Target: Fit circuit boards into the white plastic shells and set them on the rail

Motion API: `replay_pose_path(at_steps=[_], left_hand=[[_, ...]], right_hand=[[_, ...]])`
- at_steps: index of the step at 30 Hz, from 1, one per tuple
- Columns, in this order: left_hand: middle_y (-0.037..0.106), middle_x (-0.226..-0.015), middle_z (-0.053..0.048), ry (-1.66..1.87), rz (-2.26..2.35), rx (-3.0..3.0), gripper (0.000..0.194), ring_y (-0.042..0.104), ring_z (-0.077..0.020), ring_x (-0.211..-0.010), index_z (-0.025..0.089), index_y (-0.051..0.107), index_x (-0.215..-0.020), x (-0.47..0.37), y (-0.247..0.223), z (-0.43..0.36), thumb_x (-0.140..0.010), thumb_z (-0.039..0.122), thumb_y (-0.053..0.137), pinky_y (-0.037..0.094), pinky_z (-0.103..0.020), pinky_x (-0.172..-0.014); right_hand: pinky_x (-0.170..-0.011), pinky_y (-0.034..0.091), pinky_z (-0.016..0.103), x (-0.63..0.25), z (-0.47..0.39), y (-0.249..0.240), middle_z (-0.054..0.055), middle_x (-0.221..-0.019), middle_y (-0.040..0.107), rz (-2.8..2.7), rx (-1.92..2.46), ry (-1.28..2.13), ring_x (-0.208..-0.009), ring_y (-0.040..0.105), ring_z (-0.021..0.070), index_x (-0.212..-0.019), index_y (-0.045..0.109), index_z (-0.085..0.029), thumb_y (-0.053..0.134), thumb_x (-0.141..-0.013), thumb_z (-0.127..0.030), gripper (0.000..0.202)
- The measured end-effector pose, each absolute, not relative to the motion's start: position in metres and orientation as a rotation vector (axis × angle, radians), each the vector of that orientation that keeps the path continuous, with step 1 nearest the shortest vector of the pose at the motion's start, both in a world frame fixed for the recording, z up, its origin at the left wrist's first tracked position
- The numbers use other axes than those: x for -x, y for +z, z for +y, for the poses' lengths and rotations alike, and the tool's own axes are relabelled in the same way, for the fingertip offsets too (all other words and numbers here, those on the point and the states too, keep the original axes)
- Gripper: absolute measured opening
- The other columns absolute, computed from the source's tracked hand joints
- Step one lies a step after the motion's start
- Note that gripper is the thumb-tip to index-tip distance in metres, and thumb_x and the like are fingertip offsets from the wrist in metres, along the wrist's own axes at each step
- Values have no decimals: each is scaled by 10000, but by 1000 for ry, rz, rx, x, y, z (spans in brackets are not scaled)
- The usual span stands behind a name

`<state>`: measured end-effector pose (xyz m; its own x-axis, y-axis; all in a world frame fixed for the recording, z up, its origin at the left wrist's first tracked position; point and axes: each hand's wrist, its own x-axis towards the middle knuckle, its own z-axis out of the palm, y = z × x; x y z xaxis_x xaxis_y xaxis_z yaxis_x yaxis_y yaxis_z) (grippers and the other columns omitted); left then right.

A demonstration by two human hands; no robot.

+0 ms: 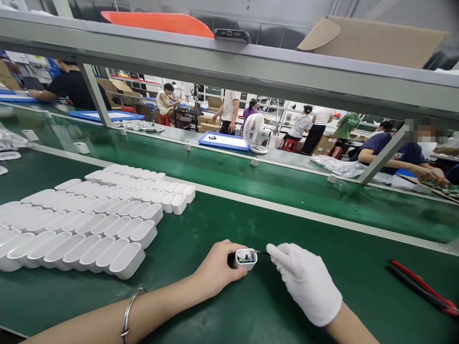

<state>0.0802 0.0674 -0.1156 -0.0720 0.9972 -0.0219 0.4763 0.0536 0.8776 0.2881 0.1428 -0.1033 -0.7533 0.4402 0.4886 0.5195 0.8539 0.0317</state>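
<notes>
Bare, with a silver bangle on the wrist, my left hand (220,267) grips a small white oval plastic housing (245,265) between thumb and fingers. The housing's open top faces up and shows a circuit board with parts inside. My right hand (304,282), in a white glove, is closed around a thin dark tool (262,252). The tool's narrow end reaches the housing's right rim; its exact kind is too small to tell. Left of my hands, rows of white oval housings (127,260) stand on the green work surface (201,306).
Red-and-black handled pliers (425,289) lie at the right. A pale strip (287,210) crosses the bench, with small white pieces beyond it. Further back are a blue tray (224,140), a white fan (254,131) and several people. An overhead shelf (179,45) spans the top.
</notes>
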Motion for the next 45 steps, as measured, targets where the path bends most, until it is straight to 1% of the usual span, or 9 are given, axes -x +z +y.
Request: replay_pose_path(at_steps=[5,9,13,20,25,29,36,41,45], left_hand=[[674,-880,17,948,1622,-1518,328,552,-210,-881,303,718,-955,-79,-120,67,-655,189,651,391,-289,-791],[686,-875,28,934,1620,-1523,303,555,-205,-862,297,725,-919,-79,-119,66,-648,184,652,388,-285,-777],[691,-862,34,932,1641,-1537,291,558,-203,-858,310,730,-908,-80,-116,66,-651,196,654,383,-283,-774],[695,-876,30,942,1609,-1569,303,561,-196,-835,280,725,-936,-80,-116,67,-657,197,638,384,-280,-765],[698,-832,51,907,1599,-1605,262,554,-187,-803,275,728,-904,-81,-113,68,-667,200,643,373,-266,-737],[707,-838,73,906,1582,-1632,234,548,-186,-817,291,727,-863,-82,-112,68,-664,193,655,359,-274,-780],[712,-861,60,916,1582,-1630,256,544,-185,-811,275,727,-889,-81,-115,67,-663,190,643,363,-266,-757],[713,-878,75,909,1561,-1646,261,535,-185,-810,286,720,-897,-80,-114,67,-674,179,639,350,-278,-786],[708,-816,70,891,1555,-1681,192,529,-181,-790,268,715,-838,-81,-112,67,-691,185,624,346,-274,-765]], right_hand=[[-503,271,216,-281,138,-105,-28,-714,625,-2555,734,-317,-578,513,106,-1037,574,-260,429,-698,31,470],[-494,234,232,-276,138,-97,-27,-764,639,-2617,688,-395,-601,514,111,-1046,581,-277,437,-676,46,512],[-473,190,236,-279,139,-84,-34,-719,618,-2710,708,-418,-583,489,110,-967,605,-296,446,-691,29,455],[-517,286,221,-277,136,-88,-9,-779,632,-2629,734,-340,-622,494,111,-1030,595,-297,436,-740,-6,441],[-470,200,229,-271,134,-87,-35,-753,602,-2772,816,-337,-607,497,109,-935,579,-290,446,-676,44,444],[-464,161,240,-275,133,-81,-29,-737,608,-2791,781,-390,-596,498,116,-932,580,-285,438,-688,44,433],[-509,244,209,-287,141,-91,-52,-743,610,-2677,813,-186,-596,501,98,-928,592,-307,416,-674,38,463],[-489,236,220,-278,135,-94,-33,-741,616,-2673,805,-285,-592,508,106,-955,589,-288,417,-697,25,441],[-462,152,257,-271,132,-87,-24,-746,623,-2731,739,-466,-585,504,121,-961,578,-284,437,-697,23,429]])
